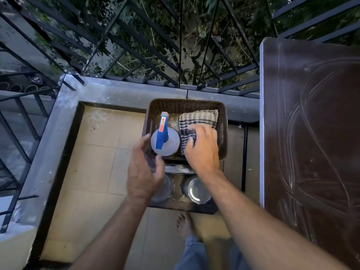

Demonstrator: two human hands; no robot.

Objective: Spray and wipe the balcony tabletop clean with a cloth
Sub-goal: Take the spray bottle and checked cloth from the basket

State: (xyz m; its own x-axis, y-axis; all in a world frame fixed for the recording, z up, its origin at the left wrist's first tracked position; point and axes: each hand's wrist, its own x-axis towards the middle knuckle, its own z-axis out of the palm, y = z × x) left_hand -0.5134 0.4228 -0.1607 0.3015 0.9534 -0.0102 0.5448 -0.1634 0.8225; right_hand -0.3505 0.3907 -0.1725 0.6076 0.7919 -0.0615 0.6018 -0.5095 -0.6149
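Observation:
A brown perforated basket [187, 106] sits on a rack below me. Inside it stands a spray bottle [165, 141] with a blue trigger head and a clear body, beside a checked black-and-white cloth [198, 118]. My left hand [143, 172] hovers just left of the bottle with fingers curved and apart, holding nothing. My right hand [202, 147] rests on the cloth, fingers bent onto it; whether it grips the cloth I cannot tell. The dark brown tabletop [311, 133], streaked with pale dusty marks, fills the right side.
Two steel bowls [196, 190] lie on the rack's lower shelf under the basket. A grey ledge [120, 90] and black metal railing [136, 45] close the balcony ahead and to the left. Beige floor tiles [97, 162] lie to the left; my bare foot [184, 225] stands below.

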